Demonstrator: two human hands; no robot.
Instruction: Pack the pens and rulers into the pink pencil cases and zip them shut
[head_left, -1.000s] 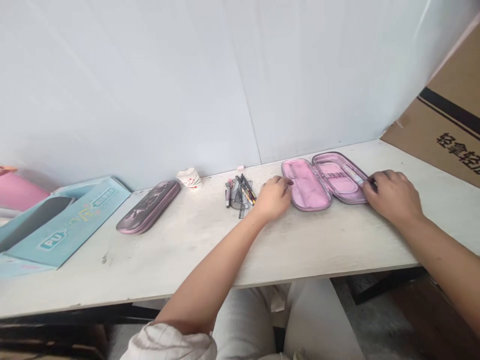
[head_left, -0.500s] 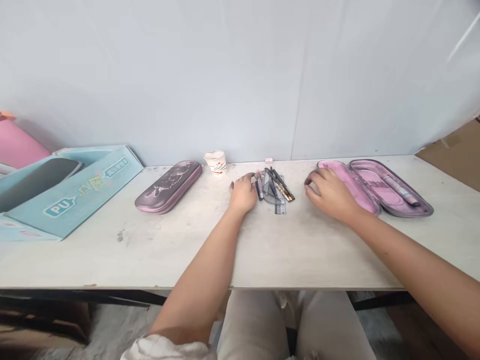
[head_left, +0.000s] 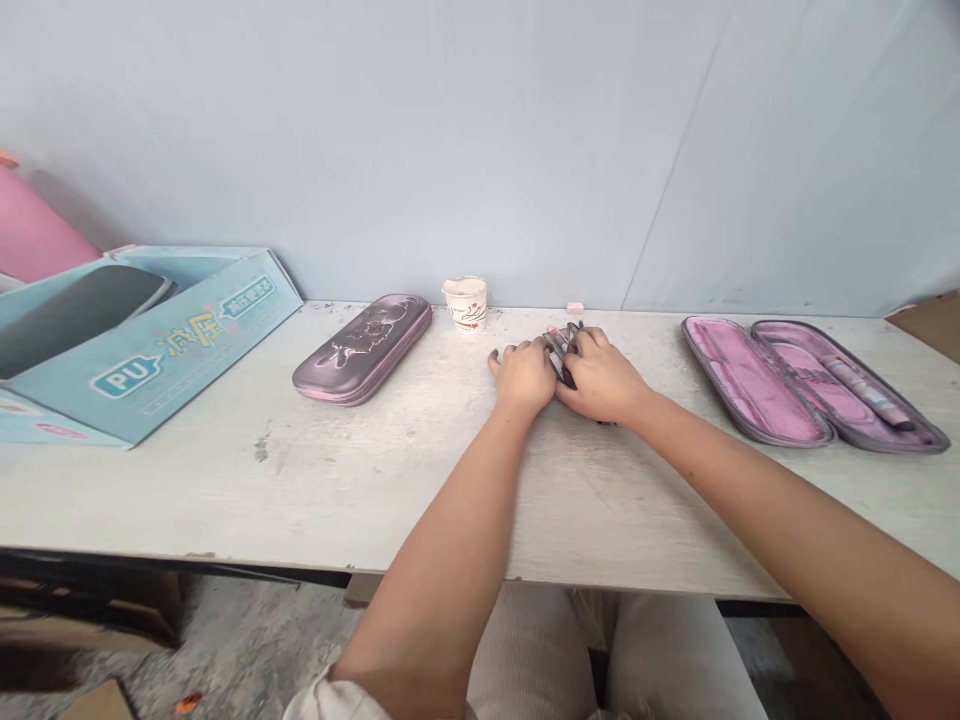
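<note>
A small heap of pens and rulers (head_left: 561,345) lies on the white table (head_left: 375,470) near the wall. Both my hands are cupped over it. My left hand (head_left: 523,374) rests on its left side with fingers curled. My right hand (head_left: 600,375) covers its right side, fingers bent over the pens. Most of the heap is hidden under the hands. An open pink pencil case (head_left: 810,392) lies to the right, with one pen (head_left: 866,392) in its far half.
A shut purple pencil case (head_left: 364,347) lies left of the hands. A small paper cup (head_left: 466,303) stands by the wall, with a tiny pink eraser (head_left: 574,307) to its right. A light-blue carton (head_left: 142,340) fills the far left. Cardboard (head_left: 930,325) shows at right.
My right hand left the open pink case and came left onto the heap of pens. My left hand closed in on the heap's other side. The view swung left.
</note>
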